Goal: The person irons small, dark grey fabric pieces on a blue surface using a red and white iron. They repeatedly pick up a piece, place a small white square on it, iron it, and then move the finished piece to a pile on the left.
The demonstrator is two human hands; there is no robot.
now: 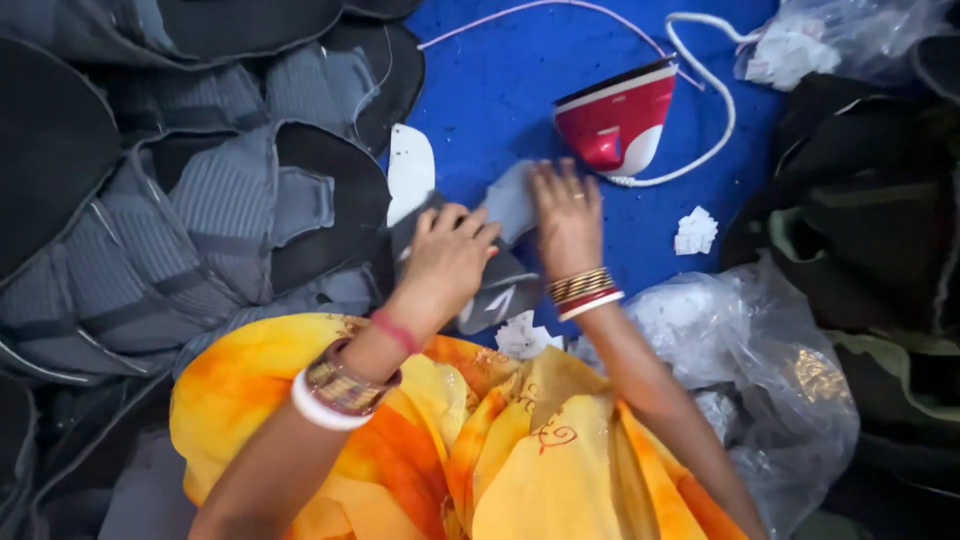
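Left hand (450, 255) fingers grip the grey fabric piece (505, 275), right hand (567, 215) flat open on it, iron (620, 120) just beyond.

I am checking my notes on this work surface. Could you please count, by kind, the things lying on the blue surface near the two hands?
Grey fabric piece under the left hand and right hand: 1
White shaped piece: 1
Red and white iron: 1
Crumpled white paper scraps: 2
Total: 5
The piled fabric pieces at the left overlap too much to count.
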